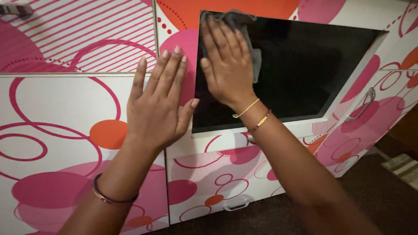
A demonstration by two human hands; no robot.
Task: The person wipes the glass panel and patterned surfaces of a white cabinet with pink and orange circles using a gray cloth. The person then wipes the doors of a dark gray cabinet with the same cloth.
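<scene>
Pink-orange patterned cabinets, dark floor

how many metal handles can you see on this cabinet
3 for sure: one at the top left corner, one on the door right of the dark glass panel, one on the bottom drawer. The arms may hide others.
</scene>
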